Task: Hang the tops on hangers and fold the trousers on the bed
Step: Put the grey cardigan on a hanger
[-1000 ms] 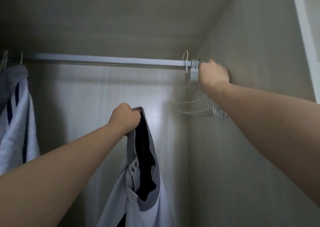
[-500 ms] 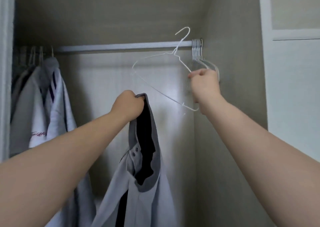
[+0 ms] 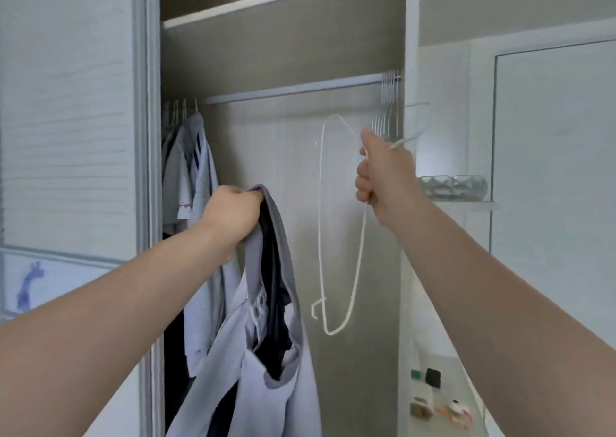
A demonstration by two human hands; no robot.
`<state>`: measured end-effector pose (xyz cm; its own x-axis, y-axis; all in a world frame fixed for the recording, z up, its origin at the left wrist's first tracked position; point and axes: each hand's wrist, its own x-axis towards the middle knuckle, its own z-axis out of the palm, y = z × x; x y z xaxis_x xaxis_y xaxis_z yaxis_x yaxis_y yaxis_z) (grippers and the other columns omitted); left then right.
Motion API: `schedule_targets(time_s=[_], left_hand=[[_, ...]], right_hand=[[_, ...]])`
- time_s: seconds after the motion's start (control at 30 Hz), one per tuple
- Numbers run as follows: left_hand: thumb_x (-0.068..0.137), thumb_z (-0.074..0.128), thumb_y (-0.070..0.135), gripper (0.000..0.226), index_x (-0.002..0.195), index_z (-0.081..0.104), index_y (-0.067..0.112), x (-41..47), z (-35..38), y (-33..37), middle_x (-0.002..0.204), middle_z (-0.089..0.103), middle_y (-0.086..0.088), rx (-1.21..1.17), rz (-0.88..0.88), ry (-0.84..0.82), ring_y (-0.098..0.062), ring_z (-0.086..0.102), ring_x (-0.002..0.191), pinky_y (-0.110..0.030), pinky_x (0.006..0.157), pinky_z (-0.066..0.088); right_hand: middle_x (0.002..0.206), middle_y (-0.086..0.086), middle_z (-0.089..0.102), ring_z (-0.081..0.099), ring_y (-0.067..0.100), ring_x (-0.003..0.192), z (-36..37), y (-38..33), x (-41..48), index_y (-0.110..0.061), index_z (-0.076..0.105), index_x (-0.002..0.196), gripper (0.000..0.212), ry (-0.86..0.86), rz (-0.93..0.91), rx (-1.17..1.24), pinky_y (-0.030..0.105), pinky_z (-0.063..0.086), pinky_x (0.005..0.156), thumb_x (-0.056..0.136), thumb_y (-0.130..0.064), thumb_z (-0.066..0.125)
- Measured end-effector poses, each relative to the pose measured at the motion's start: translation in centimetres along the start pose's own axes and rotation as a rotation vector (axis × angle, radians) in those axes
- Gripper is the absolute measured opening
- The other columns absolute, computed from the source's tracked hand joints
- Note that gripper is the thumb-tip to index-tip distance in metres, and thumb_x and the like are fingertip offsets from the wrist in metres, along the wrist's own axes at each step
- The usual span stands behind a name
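- Left hand [image 3: 233,215], centre frame: fingers clenched on the collar of the grey top [image 3: 266,370], which dangles below. With a single hold, it could slip.
- Right hand [image 3: 383,176]: fingers wrapped round the white hanger [image 3: 320,223], tipped on end. Its hook might snag the spare hangers [image 3: 386,116], upper right.

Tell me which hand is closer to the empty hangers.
Right. The right hand is just below the empty hangers, holding a white hanger; the left hand grips the shirt lower, far left.

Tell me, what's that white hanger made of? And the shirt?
The hanger looks like thin wire with a white coating: it is skinny and bent into shape. The shirt looks like soft, matte cloth: it droops and folds.
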<state>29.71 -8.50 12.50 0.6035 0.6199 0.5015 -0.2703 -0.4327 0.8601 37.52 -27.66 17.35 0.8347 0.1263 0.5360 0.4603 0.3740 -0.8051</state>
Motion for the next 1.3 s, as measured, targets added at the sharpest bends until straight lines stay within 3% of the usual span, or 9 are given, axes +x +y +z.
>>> schedule_targets(time_s=[0.13, 0.37, 0.47, 0.67, 0.8, 0.87, 1.07, 1.2, 1.3], left_hand=[[0.095, 0.054, 0.018, 0.020, 0.078, 0.044, 0.015, -5.7, -2.6, -0.2, 0.069, 0.040, -0.008, 0.095, -0.055, -0.016, -0.020, 0.040, 0.060, -0.028, 0.055, 0.029], [0.098, 0.058, 0.023, 0.020, 0.084, 0.055, 0.010, -13.6, -4.4, -1.7, 0.075, 0.056, -0.013, 0.295, -0.160, -0.140, -0.027, 0.059, 0.066, -0.031, 0.057, 0.055], [0.099, 0.060, 0.024, 0.026, 0.081, 0.051, 0.008, -17.6, -4.2, -3.1, 0.065, 0.054, -0.012, 0.390, -0.165, -0.182, -0.024, 0.056, 0.051, -0.023, 0.040, 0.044], [0.093, 0.066, 0.018, 0.021, 0.079, 0.054, 0.009, -23.0, -3.6, -6.9, 0.064, 0.046, -0.010, 0.360, -0.285, -0.265, -0.024, 0.047, 0.060, -0.032, 0.053, 0.043], [0.093, 0.067, 0.016, 0.015, 0.088, 0.055, 0.008, -27.1, -1.8, -8.5, 0.060, 0.045, -0.008, 0.365, -0.356, -0.304, -0.014, 0.043, 0.038, -0.017, 0.036, 0.030], [0.093, 0.067, 0.017, 0.018, 0.084, 0.054, 0.008, -29.1, -0.2, -8.9, 0.068, 0.054, -0.010, 0.396, -0.345, -0.354, -0.010, 0.052, 0.045, -0.016, 0.034, 0.035], [0.089, 0.069, 0.027, 0.019, 0.083, 0.055, 0.015, -35.5, 4.2, -9.9, 0.086, 0.066, -0.007, 0.522, -0.329, -0.560, -0.024, 0.066, 0.082, -0.037, 0.070, 0.058], [0.090, 0.071, 0.022, 0.017, 0.086, 0.061, 0.009, -39.0, 6.8, -8.4, 0.068, 0.063, -0.004, 0.404, -0.338, -0.670, -0.005, 0.059, 0.053, -0.018, 0.044, 0.045], [0.090, 0.073, 0.019, 0.018, 0.080, 0.059, 0.011, -40.6, 8.1, -7.7, 0.063, 0.064, -0.005, 0.341, -0.378, -0.792, -0.010, 0.062, 0.048, -0.023, 0.044, 0.049]], right_hand=[[0.048, -0.005, 0.027, 0.021, 0.011, 0.036, -2.9, -0.1, -4.7, -0.010, 0.061, 0.090, 0.023, -0.084, 0.056, -0.041, 0.014, 0.017, 0.040, 0.099, -0.025, 0.046], [0.049, -0.005, 0.024, 0.018, 0.009, 0.037, -9.7, -0.2, -19.6, -0.006, 0.071, 0.095, 0.026, -0.226, 0.138, 0.011, 0.018, 0.012, 0.041, 0.104, -0.018, 0.049], [0.049, -0.004, 0.026, 0.020, 0.010, 0.038, -13.1, 1.3, -26.0, -0.009, 0.072, 0.087, 0.029, -0.230, 0.163, -0.050, 0.017, 0.015, 0.042, 0.104, -0.015, 0.049], [0.046, -0.001, 0.029, 0.022, 0.014, 0.041, -18.8, 5.6, -36.1, -0.017, 0.075, 0.079, 0.034, -0.287, 0.266, -0.213, 0.019, 0.018, 0.043, 0.102, -0.014, 0.050], [0.045, 0.002, 0.029, 0.022, 0.015, 0.042, -21.9, 7.7, -40.6, -0.021, 0.075, 0.076, 0.036, -0.300, 0.360, -0.329, 0.021, 0.018, 0.043, 0.102, -0.012, 0.051], [0.046, 0.001, 0.030, 0.023, 0.015, 0.043, -23.1, 8.3, -41.9, -0.025, 0.074, 0.075, 0.037, -0.307, 0.397, -0.386, 0.023, 0.019, 0.044, 0.102, -0.014, 0.052], [0.050, 0.000, 0.047, 0.035, 0.011, 0.043, -25.5, 9.2, -44.3, -0.025, 0.071, 0.079, 0.027, -0.373, 0.327, -0.644, 0.017, 0.027, 0.046, 0.100, -0.020, 0.054], [0.058, 0.006, 0.056, 0.046, 0.015, 0.051, -26.3, 11.5, -45.4, -0.026, 0.069, 0.078, 0.030, -0.415, 0.452, -0.680, 0.020, 0.034, 0.052, 0.102, -0.020, 0.053], [0.042, -0.010, 0.043, 0.038, 0.006, 0.040, -26.8, 11.7, -45.4, -0.015, 0.067, 0.076, 0.031, -0.299, 0.553, -0.519, 0.018, 0.028, 0.047, 0.102, -0.012, 0.052]])
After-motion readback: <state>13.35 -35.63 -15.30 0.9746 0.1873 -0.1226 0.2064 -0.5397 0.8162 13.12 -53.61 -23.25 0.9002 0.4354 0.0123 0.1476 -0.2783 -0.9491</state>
